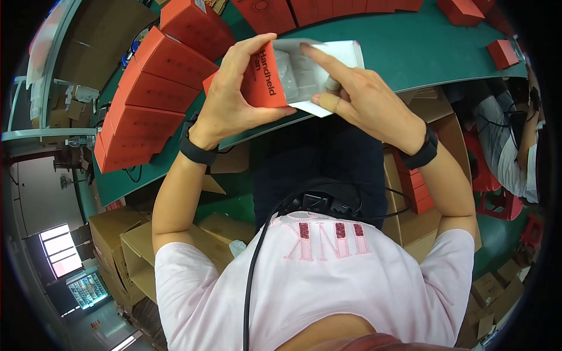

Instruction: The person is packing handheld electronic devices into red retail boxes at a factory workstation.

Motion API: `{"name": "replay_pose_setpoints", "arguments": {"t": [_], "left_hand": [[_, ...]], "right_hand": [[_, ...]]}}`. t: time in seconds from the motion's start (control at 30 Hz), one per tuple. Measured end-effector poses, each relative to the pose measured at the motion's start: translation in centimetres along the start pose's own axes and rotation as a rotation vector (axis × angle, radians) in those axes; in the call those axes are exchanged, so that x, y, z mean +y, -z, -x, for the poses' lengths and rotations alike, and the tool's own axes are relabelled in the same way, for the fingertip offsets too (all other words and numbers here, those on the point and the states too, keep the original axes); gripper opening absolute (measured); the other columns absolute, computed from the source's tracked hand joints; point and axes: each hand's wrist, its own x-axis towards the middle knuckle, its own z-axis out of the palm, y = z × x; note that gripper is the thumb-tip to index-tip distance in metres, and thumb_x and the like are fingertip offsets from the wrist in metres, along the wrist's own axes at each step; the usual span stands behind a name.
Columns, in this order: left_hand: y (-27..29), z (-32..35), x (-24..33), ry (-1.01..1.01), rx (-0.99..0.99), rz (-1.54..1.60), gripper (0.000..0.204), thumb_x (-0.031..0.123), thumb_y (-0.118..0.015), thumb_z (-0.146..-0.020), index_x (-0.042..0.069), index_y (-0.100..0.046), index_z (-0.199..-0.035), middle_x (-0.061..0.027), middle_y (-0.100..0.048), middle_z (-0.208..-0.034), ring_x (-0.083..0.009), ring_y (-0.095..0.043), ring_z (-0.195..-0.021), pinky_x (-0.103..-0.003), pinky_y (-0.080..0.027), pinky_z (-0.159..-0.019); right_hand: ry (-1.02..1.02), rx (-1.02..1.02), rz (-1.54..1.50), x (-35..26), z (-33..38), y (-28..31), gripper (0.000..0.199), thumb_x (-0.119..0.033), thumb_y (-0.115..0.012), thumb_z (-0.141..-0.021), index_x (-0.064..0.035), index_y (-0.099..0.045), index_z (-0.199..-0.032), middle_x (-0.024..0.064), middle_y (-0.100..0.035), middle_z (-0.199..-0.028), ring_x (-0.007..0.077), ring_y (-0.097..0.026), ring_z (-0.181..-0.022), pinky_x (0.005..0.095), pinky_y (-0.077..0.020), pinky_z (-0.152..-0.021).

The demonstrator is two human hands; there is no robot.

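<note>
As the left hand (225, 99) clamps an orange box (259, 88), the right hand (374, 96) reaches across its open end

While it is held up in view over the near edge of the green tabletop (404, 47), the box lies tilted, its opening facing right. A clear plastic piece (286, 75) shows inside, and white flaps (345, 54) stand out from the mouth. The left thumb presses along the lower side and the fingers wrap the upper side, firm on the cardboard. The right index finger and thumb are apart: the index points to the upper part of the opening, the thumb, wrapped in a tan band (329, 103), meets the lower flap, and the other fingers curl. Both wrists wear dark wristbands (198, 153).

Toward the tabletop's left end stands a slanting row of orange boxes (157, 96); more boxes (328, 10) line its far edge, and a small orange box (501, 55) sits by the right end. Below the near edge, a carton (430, 231) to the right holds further orange boxes, and open cartons (114, 251) stand to the left. Past the right end, a person in light clothing (497, 152) is near a red stool (502, 205).
</note>
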Motion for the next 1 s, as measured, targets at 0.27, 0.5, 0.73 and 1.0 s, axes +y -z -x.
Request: {"name": "replay_pose_setpoints", "arguments": {"t": [0.27,0.5,0.73,1.0], "left_hand": [[-0.6,-0.1,-0.1,-0.062,-0.087,-0.157,0.096,0.026,-0.094,-0.059,0.008,-0.049,-0.142,-0.0098,-0.058,-0.131,-0.0295,-0.055,-0.121,-0.042,-0.041,-0.105],[-0.5,-0.4,-0.4,-0.036,-0.158,-0.243,0.092,0.028,-0.091,-0.064,0.009,-0.047,-0.143,-0.012,-0.058,-0.129,-0.0334,-0.056,-0.118,-0.044,-0.042,-0.104],[0.6,0.3,-2.4,0.2,-0.307,-0.37,0.093,0.035,-0.089,-0.068,0.006,-0.045,-0.145,-0.0175,-0.056,-0.132,-0.0371,-0.055,-0.121,-0.046,-0.043,-0.104],[-0.5,-0.1,-1.6,-0.067,-0.026,-0.385,0.069,0.036,-0.081,-0.079,-0.001,-0.058,-0.133,-0.0207,-0.061,-0.128,-0.0373,-0.057,-0.12,-0.046,-0.045,-0.103]], "right_hand": [[0.293,0.326,0.174,4.1,-3.3,-4.5,0.033,-0.016,-0.072,-0.09,-0.0037,-0.062,-0.119,0.013,-0.067,-0.087,0.0317,-0.067,-0.077,0.0378,-0.0534,-0.07],[0.291,0.358,0.122,5.5,-4.2,-3.6,0.01,-0.01,-0.072,-0.088,-0.0004,-0.069,-0.092,0.0127,-0.068,-0.083,0.0265,-0.066,-0.073,0.0338,-0.0515,-0.065],[0.002,0.248,-0.093,12.2,-2.2,2.8,0.015,-0.006,-0.068,-0.094,-0.0004,-0.07,-0.108,-0.0036,-0.064,-0.083,0.0049,-0.051,-0.072,0.021,-0.0425,-0.064],[-0.063,0.414,0.043,7.9,-1.0,6.7,0.03,-0.01,-0.067,-0.095,-0.0078,-0.07,-0.124,-0.0015,-0.066,-0.098,0.0054,-0.05,-0.074,0.0227,-0.0425,-0.064]]}}
